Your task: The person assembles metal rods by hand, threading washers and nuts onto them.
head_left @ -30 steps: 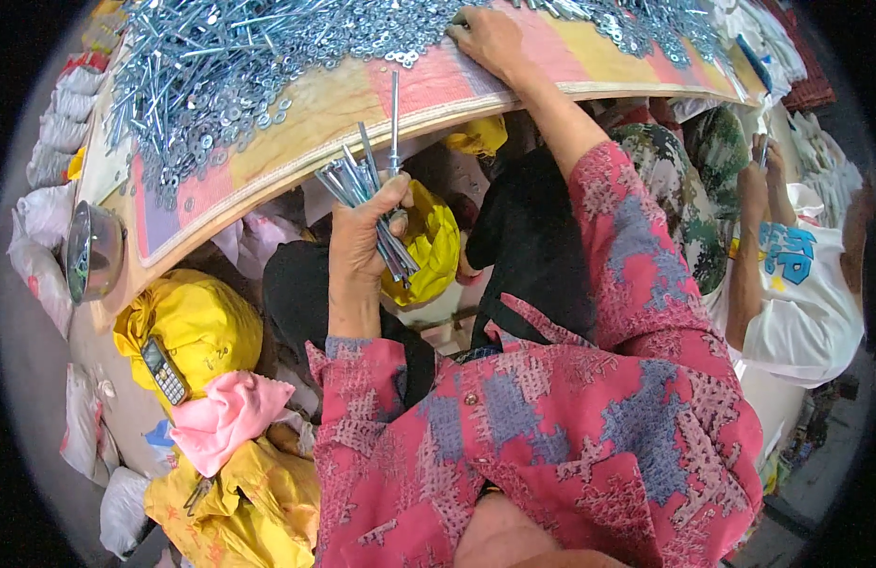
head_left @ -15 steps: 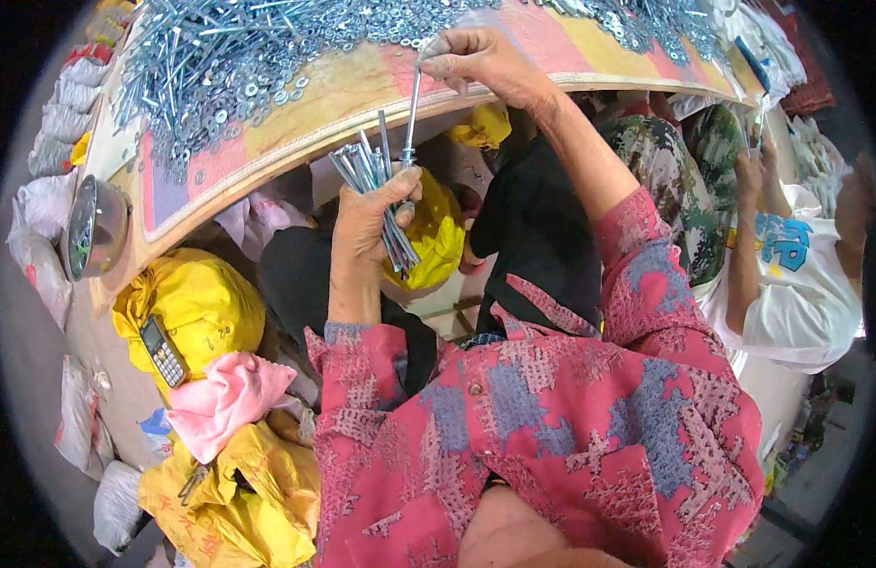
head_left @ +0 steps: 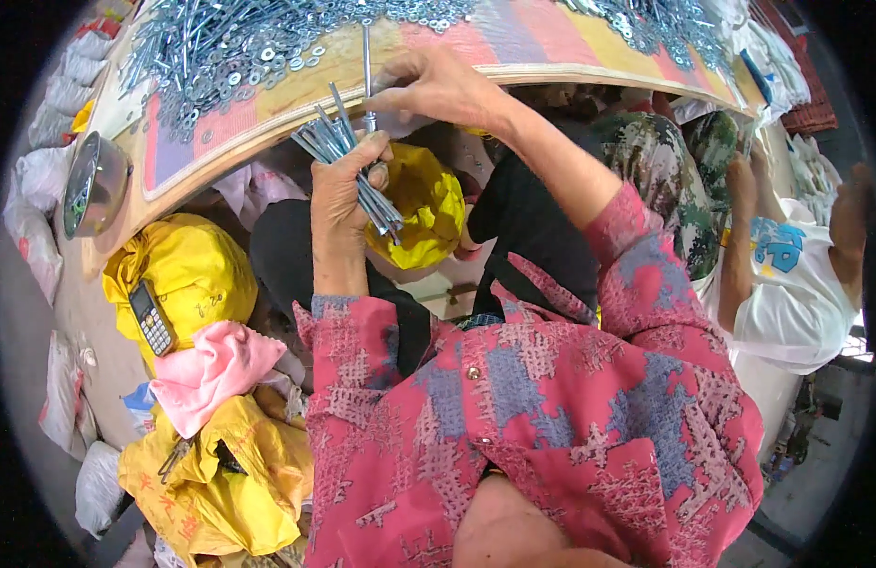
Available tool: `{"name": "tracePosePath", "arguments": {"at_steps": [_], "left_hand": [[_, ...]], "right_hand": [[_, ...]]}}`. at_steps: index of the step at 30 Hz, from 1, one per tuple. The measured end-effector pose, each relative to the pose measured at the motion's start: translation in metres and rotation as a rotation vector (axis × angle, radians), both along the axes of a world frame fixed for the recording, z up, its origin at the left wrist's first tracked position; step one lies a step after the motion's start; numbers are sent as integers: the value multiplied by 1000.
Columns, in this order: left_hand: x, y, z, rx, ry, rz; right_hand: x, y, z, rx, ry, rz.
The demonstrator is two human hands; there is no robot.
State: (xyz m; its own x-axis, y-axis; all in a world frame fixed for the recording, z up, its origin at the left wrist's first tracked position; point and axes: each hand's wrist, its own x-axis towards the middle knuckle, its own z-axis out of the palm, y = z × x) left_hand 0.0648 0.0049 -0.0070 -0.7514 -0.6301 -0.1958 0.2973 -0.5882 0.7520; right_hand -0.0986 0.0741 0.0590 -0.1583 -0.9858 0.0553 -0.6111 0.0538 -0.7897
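My left hand (head_left: 348,185) is closed around a bundle of slim metal bolts (head_left: 322,140), their ends sticking out above and below the fist. One long bolt (head_left: 367,62) stands upright above that thumb, with a wider nut or sleeve near its lower end. The bent fingertips of my right hand (head_left: 433,87) are against the shaft of this upright bolt; their exact grip is partly hidden. Both hands are at the table's near edge, over a yellow bag (head_left: 419,204) that hangs or stands below.
Loose bolts and washers (head_left: 258,47) are heaped on the striped table cover (head_left: 513,33). A clear bowl (head_left: 95,185) sits at its left end. Yellow sacks, a phone (head_left: 151,317) and a pink cloth (head_left: 215,379) are at my left. Another person (head_left: 788,284) sits at right.
My right hand has come down from the upright bolt's top to lower on its shaft. Both hands and the bundle appear farther left and slightly higher in view; the view itself has shifted a little.
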Motion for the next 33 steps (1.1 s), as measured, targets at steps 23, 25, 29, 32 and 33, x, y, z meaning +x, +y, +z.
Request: {"name": "tracePosePath", "arguments": {"at_steps": [23, 25, 29, 32, 33], "left_hand": [[2, -7, -25, 78, 174, 69], [0, -2, -14, 124, 135, 118], [0, 10, 12, -63, -134, 61], [33, -25, -22, 136, 54, -38], [19, -12, -20, 122, 58, 58]], "right_hand": [[93, 11, -15, -638, 773, -351], [84, 15, -12, -545, 742, -355], [98, 22, -20, -756, 813, -329], [159, 16, 12, -206, 1129, -152], [130, 22, 7, -431, 1010, -243]]}}
